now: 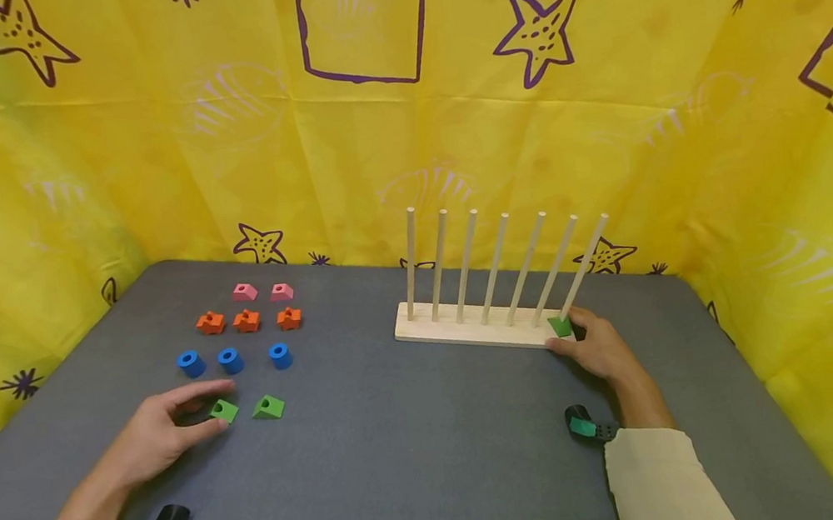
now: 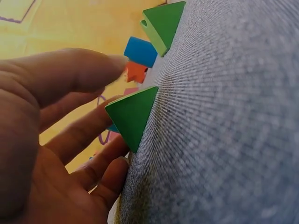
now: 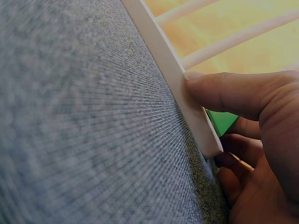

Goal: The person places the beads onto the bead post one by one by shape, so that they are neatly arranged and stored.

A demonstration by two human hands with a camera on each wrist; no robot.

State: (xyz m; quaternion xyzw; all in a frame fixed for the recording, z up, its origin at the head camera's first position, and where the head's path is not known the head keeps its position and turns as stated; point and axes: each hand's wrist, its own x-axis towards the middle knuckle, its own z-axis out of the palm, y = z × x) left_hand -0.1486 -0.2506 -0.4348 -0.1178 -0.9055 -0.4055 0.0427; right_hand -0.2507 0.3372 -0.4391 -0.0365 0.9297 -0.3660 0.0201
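One of the hands (image 1: 596, 346) grips the rack (image 1: 470, 331); only left wrist view shows the other (image 1: 156, 433) loose.

Loose blocks (image 1: 248, 326) lie left of the rack (image 1: 461, 333); one block (image 1: 560, 327) on its right end.

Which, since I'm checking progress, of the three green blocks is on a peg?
The green block at the foot of the rightmost peg, beside the right hand; the other two green blocks lie on the table.
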